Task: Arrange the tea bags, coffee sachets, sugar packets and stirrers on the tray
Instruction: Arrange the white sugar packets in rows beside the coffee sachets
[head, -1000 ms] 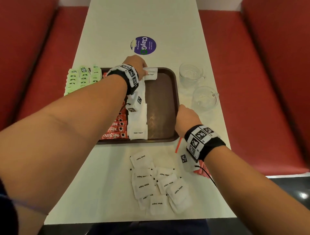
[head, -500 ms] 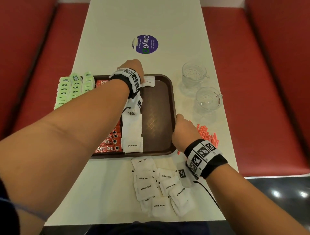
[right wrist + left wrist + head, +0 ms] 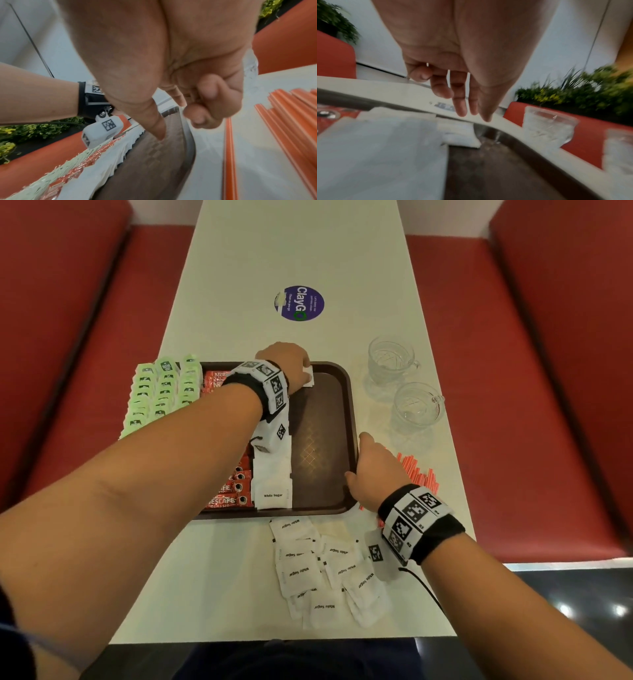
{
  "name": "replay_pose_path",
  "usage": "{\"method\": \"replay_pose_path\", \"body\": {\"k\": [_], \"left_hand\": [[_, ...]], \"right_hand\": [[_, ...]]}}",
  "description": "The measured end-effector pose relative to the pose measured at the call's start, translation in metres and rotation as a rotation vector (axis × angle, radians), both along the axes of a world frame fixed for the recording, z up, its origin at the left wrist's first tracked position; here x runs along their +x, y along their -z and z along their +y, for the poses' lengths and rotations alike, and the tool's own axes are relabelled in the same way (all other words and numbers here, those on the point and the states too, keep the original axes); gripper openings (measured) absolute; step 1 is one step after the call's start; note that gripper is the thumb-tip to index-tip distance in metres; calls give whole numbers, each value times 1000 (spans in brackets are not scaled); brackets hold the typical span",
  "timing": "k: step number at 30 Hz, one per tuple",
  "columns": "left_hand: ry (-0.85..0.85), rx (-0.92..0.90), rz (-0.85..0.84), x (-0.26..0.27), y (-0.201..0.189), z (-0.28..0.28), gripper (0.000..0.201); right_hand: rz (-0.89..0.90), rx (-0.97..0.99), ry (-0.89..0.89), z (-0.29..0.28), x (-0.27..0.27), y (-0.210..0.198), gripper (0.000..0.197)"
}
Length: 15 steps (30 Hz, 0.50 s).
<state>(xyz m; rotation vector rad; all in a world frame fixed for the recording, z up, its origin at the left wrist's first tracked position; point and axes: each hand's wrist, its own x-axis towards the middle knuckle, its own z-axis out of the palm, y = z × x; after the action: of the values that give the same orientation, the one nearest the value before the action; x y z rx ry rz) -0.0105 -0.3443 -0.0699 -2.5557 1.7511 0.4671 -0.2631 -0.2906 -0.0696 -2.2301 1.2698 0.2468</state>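
Observation:
The brown tray (image 3: 322, 440) holds rows of green tea bags (image 3: 161, 392) at its left, red coffee sachets (image 3: 229, 494) beside them, then a column of white sugar packets (image 3: 274, 477). My left hand (image 3: 301, 368) hovers at the tray's far end over the last packet (image 3: 460, 136). Its fingers (image 3: 462, 101) hang straight and hold nothing. My right hand (image 3: 359, 460) grips the tray's right rim (image 3: 187, 135), thumb (image 3: 159, 132) inside and curled fingers (image 3: 205, 108) outside. Several loose sugar packets (image 3: 325, 570) lie on the table before the tray. Orange stirrers (image 3: 418, 474) lie right of it.
Two empty glass cups (image 3: 390, 361) (image 3: 416, 405) stand on the white table, right of the tray's far half. A round purple sticker (image 3: 299, 302) marks the table beyond the tray. Red bench seats (image 3: 531, 405) run along both sides.
My left hand has set the sugar packet down at the far end of the column and its fingers have come off it. My right hand stays on the tray's right rim.

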Motion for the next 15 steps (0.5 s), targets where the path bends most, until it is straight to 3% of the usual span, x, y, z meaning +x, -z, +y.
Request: {"method": "replay_pose_path", "body": {"k": [4, 9, 12, 15], "left_hand": [[132, -170, 130, -37, -30, 59, 19], [409, 10, 196, -81, -29, 142, 17], [577, 149, 134, -97, -12, 176, 23], [626, 183, 82, -103, 5, 197, 36]], "right_hand": [[6, -48, -130, 10, -9, -13, 35], [80, 29, -372, 28, -17, -16, 16], [162, 77, -420, 40, -21, -12, 19], [230, 93, -459, 48, -24, -8, 24]]}}
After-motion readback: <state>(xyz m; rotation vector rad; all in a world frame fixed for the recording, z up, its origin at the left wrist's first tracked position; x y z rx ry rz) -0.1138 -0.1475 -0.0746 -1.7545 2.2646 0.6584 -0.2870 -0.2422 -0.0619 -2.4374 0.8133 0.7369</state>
